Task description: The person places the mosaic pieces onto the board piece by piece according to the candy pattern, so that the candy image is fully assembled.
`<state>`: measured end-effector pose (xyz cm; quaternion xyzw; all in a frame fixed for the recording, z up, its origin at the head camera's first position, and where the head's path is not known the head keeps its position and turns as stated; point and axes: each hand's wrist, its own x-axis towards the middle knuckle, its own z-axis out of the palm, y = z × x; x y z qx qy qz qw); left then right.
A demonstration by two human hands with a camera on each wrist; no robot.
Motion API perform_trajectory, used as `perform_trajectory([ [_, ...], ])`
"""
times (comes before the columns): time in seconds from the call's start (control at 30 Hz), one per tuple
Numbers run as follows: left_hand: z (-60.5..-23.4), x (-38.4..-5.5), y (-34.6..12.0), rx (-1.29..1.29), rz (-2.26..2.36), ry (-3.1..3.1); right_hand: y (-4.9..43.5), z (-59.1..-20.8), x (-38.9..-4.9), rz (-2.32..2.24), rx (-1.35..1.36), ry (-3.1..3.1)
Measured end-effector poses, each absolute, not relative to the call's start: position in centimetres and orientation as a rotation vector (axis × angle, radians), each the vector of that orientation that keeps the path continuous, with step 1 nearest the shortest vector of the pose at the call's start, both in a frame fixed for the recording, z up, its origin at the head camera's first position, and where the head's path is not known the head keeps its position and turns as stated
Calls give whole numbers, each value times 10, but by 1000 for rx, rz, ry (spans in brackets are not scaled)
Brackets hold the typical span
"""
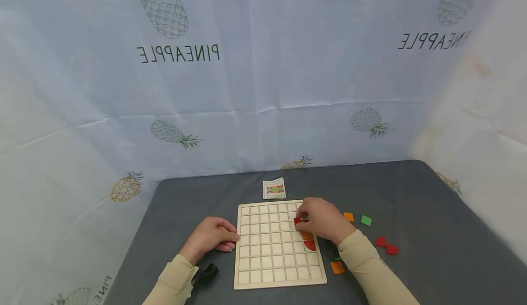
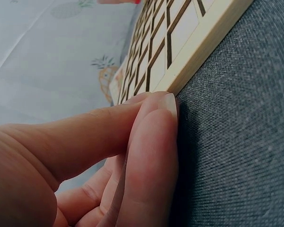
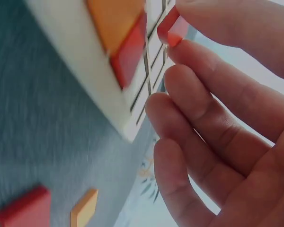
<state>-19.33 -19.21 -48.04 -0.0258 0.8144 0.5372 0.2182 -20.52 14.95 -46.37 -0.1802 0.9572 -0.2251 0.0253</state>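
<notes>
Cream sleeves (image 1: 375,264) lie nearest us in the head view; beyond, our right hand (image 1: 323,219) pinches a red tile (image 1: 297,221) at the right side of the grid board (image 1: 255,250), which lies flat. From the left wrist, our left hand (image 2: 85,149) sets thumb and finger narrowly together against its edge, likely to steady it; whether they grip, we cannot tell. From the right wrist, thumb and forefinger hold the red tile by its sides, perhaps leaving its underside free.

Lower centre: cream board (image 1: 266,262) is showing a grid (darker-lined); upper centre: pale cloth (image 1: 296,76) is displaying pineapple prints.
</notes>
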Motion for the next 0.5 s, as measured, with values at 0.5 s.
perform_trajectory([
  [0.5,-485,-195,-193,-78,1487,2270,136,-467,-202,-616,-618,3026],
])
